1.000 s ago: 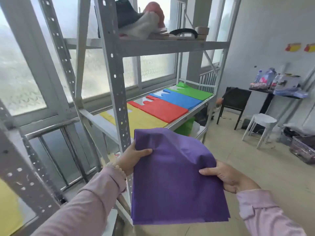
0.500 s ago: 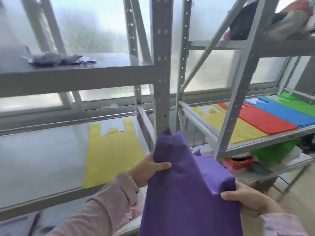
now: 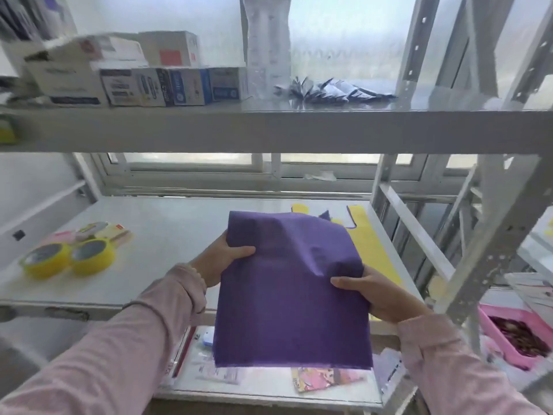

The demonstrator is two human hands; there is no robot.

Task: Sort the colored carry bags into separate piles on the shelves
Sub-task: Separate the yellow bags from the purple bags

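Note:
I hold a purple carry bag (image 3: 287,295) in front of the middle shelf (image 3: 179,235). My left hand (image 3: 223,259) grips its left edge with the thumb on top. On the right edge, my right hand (image 3: 377,298) holds it the same way. The bag's far end reaches over the shelf and its near end hangs below the shelf's front edge. A yellow carry bag (image 3: 371,241) lies flat on the shelf at the right, mostly hidden behind the purple one.
Two yellow tape rolls (image 3: 68,259) and a packet lie at the shelf's left. Boxes (image 3: 134,82) and dark sachets (image 3: 335,89) sit on the upper shelf. A grey upright (image 3: 490,250) stands at the right, a pink tray (image 3: 514,336) beyond it. Papers lie on the lower shelf.
The view has swung left from the shelf with the coloured piles to this left bay. The purple bag, still in both hands, now reaches over the middle shelf, covering part of the yellow bag.

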